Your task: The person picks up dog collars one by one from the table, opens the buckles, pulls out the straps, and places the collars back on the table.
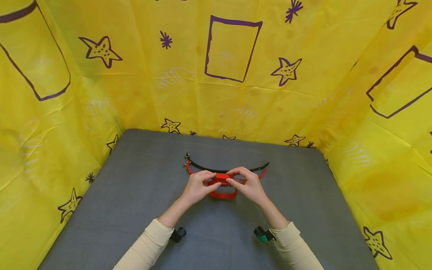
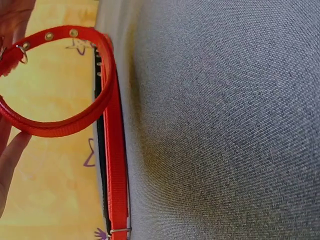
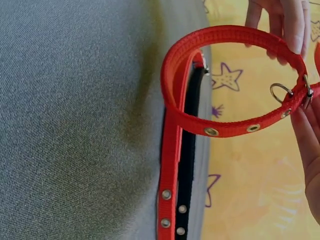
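Observation:
Both hands hold up a red collar, buckled into a loop that hangs below the fingers. My left hand pinches its left side between thumb and fingers. On the opposite side my right hand pinches it near the metal buckle. A small metal ring sits next to that buckle, and metal eyelets line the strap. Behind the loop, a second red collar lies stretched out on the grey surface beside a black collar. The hands partly hide both of these in the head view.
The grey cloth-covered table spreads around the hands. Yellow fabric walls with purple drawings enclose its back and sides. A dark wrist device shows under the left sleeve, and a black and green one by the right sleeve.

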Demonstrator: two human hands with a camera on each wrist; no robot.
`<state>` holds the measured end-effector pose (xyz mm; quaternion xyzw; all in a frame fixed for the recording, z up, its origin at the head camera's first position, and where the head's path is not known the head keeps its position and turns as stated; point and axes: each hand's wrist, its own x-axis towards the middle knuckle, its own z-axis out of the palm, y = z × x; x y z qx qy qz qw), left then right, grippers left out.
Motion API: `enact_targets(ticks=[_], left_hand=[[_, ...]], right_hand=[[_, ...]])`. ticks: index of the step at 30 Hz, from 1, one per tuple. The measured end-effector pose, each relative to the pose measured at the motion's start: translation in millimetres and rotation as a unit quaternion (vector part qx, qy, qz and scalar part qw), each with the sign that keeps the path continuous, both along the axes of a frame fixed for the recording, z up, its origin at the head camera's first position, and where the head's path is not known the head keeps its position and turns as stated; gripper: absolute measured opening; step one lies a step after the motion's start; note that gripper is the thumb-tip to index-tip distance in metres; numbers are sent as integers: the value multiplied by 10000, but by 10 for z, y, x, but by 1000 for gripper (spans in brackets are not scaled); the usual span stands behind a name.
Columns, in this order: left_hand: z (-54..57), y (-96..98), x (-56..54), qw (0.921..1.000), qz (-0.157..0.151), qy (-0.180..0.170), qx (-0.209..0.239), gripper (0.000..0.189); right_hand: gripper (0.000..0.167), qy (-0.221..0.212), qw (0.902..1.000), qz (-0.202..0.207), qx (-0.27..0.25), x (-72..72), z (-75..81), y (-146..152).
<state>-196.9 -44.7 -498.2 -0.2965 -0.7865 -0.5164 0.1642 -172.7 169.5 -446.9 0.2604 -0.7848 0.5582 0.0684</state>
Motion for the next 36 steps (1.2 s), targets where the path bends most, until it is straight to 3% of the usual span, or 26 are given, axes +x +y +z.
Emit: enact_targets(ticks=[6,14,23,36], left_hand=[[3,-23,23,9998,195,19,44,25],[-26,-26,51,9993,354,38,104,27],[-53,-21,60,9993,293,43,214,26],[-100,-32,73,9990,216,-69,378,26]], right_hand=[[26,110,9993,-114,351,33,3,1],[23,109,9990,-252,360,32,-10,-2],[21,114,9989,-326,324,43,6,-20],[22,513,9985,-196,70,39,-41,-27]])
